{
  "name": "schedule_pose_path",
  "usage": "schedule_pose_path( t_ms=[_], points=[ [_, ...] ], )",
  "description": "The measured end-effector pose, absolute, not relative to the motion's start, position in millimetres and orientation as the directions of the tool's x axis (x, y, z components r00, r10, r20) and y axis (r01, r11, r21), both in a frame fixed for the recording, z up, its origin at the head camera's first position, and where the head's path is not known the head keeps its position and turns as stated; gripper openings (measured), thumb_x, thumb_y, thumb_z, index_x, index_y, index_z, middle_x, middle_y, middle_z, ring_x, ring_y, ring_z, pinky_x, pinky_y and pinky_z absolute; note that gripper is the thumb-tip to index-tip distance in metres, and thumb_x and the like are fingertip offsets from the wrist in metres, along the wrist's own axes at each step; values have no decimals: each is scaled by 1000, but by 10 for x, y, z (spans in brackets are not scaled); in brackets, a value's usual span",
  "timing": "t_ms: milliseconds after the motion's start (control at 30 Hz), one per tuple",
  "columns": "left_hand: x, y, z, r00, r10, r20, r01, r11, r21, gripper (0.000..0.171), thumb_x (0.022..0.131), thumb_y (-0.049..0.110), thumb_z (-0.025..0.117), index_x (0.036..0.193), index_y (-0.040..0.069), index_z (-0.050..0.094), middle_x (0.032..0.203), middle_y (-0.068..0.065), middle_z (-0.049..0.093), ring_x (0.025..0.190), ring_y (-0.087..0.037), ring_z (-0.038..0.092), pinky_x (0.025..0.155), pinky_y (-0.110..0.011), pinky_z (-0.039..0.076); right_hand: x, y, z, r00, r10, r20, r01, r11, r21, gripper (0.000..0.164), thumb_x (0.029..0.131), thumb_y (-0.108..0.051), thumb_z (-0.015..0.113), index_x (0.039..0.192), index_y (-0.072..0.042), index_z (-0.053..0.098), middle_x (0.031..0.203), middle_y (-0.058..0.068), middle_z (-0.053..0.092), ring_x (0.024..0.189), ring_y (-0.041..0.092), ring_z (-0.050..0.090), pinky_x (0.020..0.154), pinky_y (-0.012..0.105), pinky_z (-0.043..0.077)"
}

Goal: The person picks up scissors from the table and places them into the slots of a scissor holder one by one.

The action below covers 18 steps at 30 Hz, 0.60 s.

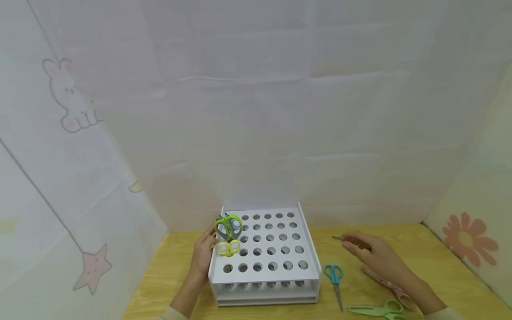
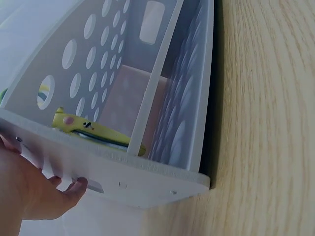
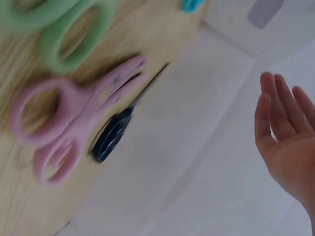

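My left hand (image 1: 204, 251) rests against the outer left side of a white rack (image 1: 276, 273) with rows of round holes. In the left wrist view its fingertips touch the side panel near a slot. Green-and-grey scissors (image 1: 234, 219) and small yellow scissors (image 1: 229, 248) stand handles-up in the rack's left column. A yellow blade part (image 2: 98, 132) shows inside the rack. My right hand (image 1: 378, 258) hovers over the table at right, fingers extended and holding nothing. Near it lie black-handled scissors (image 3: 112, 136) and pink scissors (image 3: 83, 110).
Blue scissors (image 1: 334, 276) lie right of the rack, with light green scissors (image 1: 370, 310) closer to the front. All are on a wood-grain table (image 1: 160, 271). Pale printed sheets (image 1: 264, 133) enclose the back and sides.
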State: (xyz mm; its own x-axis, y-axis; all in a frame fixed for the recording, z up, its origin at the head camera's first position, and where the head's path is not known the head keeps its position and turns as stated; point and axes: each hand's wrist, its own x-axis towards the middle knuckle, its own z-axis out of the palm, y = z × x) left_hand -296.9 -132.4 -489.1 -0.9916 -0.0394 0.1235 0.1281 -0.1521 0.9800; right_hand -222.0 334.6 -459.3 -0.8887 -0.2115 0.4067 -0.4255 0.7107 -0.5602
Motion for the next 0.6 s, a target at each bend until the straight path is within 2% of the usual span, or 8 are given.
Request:
schedule_pose_path(
  t_ms=[100,267,433,600],
  points=[
    [-2952,-1296,-4907,-991,-45,129,135,-166,977,59,93,2,42,152,5,47,154,-21,42,136,-34,42,100,-30,44,-2315,3583,-4596,-893,-161,421,-382,767,-516,29,104,-26,61,126,-10,69,111,-1,73,90,15,69,72,31,57],
    [-2933,-1268,-4904,-990,-57,130,138,-154,979,58,94,3,41,152,4,47,154,-22,42,136,-33,43,99,-28,44,-2477,4015,-4671,-922,-118,368,-293,834,-467,33,104,-29,60,122,-2,68,105,7,73,89,26,68,71,46,57],
    [-2937,-1285,-4850,-990,-75,115,123,-111,986,59,93,3,41,152,4,47,153,-22,44,135,-35,45,103,-35,43,-2646,4380,-4811,-951,-96,294,-223,871,-438,39,104,-34,60,115,3,68,99,12,71,85,30,67,67,50,56],
    [-2921,-1294,-4751,-989,-92,120,126,-65,990,60,91,3,42,151,3,48,152,-22,45,137,-37,43,109,-46,37,-2785,4645,-4938,-966,-90,241,-187,889,-418,41,102,-33,63,108,7,67,96,19,68,85,37,65,65,52,55]
  ],
)
